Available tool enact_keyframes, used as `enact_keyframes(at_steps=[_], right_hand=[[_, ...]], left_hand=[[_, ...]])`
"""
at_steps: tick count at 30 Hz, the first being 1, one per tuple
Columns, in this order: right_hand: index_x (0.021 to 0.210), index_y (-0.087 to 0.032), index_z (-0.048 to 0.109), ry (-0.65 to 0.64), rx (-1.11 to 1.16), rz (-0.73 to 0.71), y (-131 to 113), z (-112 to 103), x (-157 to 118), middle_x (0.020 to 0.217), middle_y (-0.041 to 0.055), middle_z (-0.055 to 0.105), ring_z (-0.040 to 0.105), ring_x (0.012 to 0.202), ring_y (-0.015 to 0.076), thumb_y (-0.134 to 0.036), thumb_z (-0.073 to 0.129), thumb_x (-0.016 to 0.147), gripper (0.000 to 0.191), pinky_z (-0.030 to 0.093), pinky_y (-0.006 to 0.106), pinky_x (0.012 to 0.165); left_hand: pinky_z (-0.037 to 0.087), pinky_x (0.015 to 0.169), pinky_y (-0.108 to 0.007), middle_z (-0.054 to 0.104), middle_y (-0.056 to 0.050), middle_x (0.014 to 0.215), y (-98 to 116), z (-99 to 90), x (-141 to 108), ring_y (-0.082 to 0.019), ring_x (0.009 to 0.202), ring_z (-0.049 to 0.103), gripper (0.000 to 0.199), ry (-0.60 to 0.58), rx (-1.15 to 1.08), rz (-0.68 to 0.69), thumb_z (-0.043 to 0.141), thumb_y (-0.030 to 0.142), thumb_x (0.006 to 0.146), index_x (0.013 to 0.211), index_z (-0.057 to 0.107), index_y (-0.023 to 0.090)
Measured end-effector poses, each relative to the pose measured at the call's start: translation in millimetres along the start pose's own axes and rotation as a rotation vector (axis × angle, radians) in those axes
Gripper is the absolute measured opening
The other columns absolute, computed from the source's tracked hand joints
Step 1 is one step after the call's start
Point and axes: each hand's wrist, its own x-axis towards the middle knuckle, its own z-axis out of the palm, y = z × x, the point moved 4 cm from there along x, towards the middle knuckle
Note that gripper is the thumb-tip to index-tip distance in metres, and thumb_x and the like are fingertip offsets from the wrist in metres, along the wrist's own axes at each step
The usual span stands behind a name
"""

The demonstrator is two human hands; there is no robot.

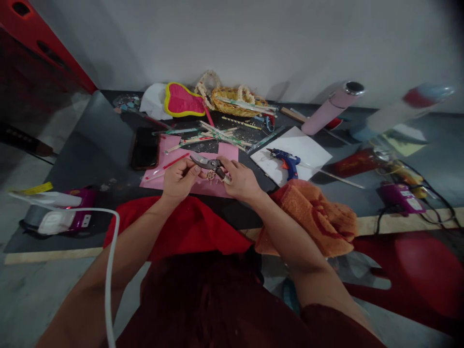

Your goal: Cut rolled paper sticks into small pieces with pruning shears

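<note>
Dark counter (pixel 83 145), grey wall (pixel 253 38) behind. Our right hand (pixel 243 180) has its grip closed on the pruners (pixel 210 164) above pink paper (pixel 228 152); blades point left, long axis slightly slanted. Our left hand (pixel 179 179) pinches narrowly beside the blades, contents unclear. Stick (pixel 217 130) wrappers: print illegible.

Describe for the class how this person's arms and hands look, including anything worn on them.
The left hand and right hand are both without gloves, and no ring, watch or bracelet can be seen. Both forearms are uncovered. A dark maroon sleeve shows on the right arm; no left sleeve is visible.
</note>
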Motion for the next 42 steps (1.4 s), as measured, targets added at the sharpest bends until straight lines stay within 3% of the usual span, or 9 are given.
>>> enact_keyframes(at_steps=[5, 9, 14, 25, 35, 42], right_hand=[[0.136, -0.022, 0.041, -0.008, 0.022, 0.025, -0.4, 2.1, -0.5, 0.106, 0.0097, 0.064, 0.061, 0.092, 0.0249, -0.025, 0.050, 0.080, 0.056, 0.047, 0.034, 0.082], [0.136, -0.023, 0.040, 0.011, 0.043, 0.041, 2.2, 3.2, 0.4, 0.106, 0.0090, 0.064, 0.061, 0.092, 0.0254, -0.027, 0.052, 0.081, 0.058, 0.048, 0.036, 0.081], [0.142, -0.022, 0.033, 0.050, 0.017, 0.007, 5.1, 3.1, 2.3, 0.120, 0.0110, 0.059, 0.055, 0.107, 0.0294, -0.032, 0.052, 0.083, 0.063, 0.046, 0.043, 0.090], [0.145, -0.024, 0.028, 0.037, 0.058, -0.069, 9.1, 4.8, 4.3, 0.130, 0.0085, 0.053, 0.048, 0.116, 0.0306, -0.035, 0.054, 0.082, 0.069, 0.044, 0.049, 0.095], [0.145, -0.024, 0.029, 0.066, 0.050, -0.056, 9.3, 3.9, 4.0, 0.129, 0.0091, 0.054, 0.048, 0.115, 0.0307, -0.036, 0.053, 0.083, 0.067, 0.044, 0.049, 0.094], [0.144, -0.022, 0.030, 0.043, 0.021, -0.058, 8.6, 1.5, 3.8, 0.129, 0.0100, 0.054, 0.048, 0.115, 0.0310, -0.036, 0.054, 0.082, 0.068, 0.043, 0.048, 0.094]], left_hand=[[0.048, 0.058, -0.023, 0.070, -0.004, 0.070, -0.6, 1.7, 1.3, -0.013, 0.062, 0.064, 0.025, 0.013, -0.034, 0.013, 0.066, 0.039, 0.080, 0.078, 0.059, 0.016], [0.044, 0.049, -0.021, 0.072, -0.004, 0.074, -3.2, 0.5, 2.3, -0.009, 0.050, 0.056, 0.024, 0.061, -0.044, 0.009, 0.067, 0.038, 0.079, 0.082, 0.058, 0.016], [0.037, 0.042, -0.020, 0.072, -0.004, 0.070, -0.9, 0.0, 2.8, -0.007, 0.041, 0.046, 0.022, 0.036, -0.058, -0.001, 0.065, 0.036, 0.080, 0.076, 0.055, 0.017], [0.020, 0.033, -0.017, 0.069, -0.005, 0.060, -0.1, 7.3, 1.9, -0.001, 0.032, 0.030, 0.030, -0.104, -0.461, -0.244, 0.074, 0.037, 0.073, 0.069, 0.054, 0.015], [0.022, 0.034, -0.017, 0.068, -0.004, 0.059, -0.7, 5.4, 2.7, -0.002, 0.034, 0.033, 0.033, -0.072, -0.416, -0.233, 0.075, 0.040, 0.072, 0.068, 0.055, 0.015], [0.029, 0.038, -0.018, 0.069, -0.003, 0.062, -5.3, 3.1, 3.9, -0.003, 0.036, 0.039, 0.029, -0.070, -0.269, -0.153, 0.070, 0.041, 0.077, 0.071, 0.057, 0.016]])
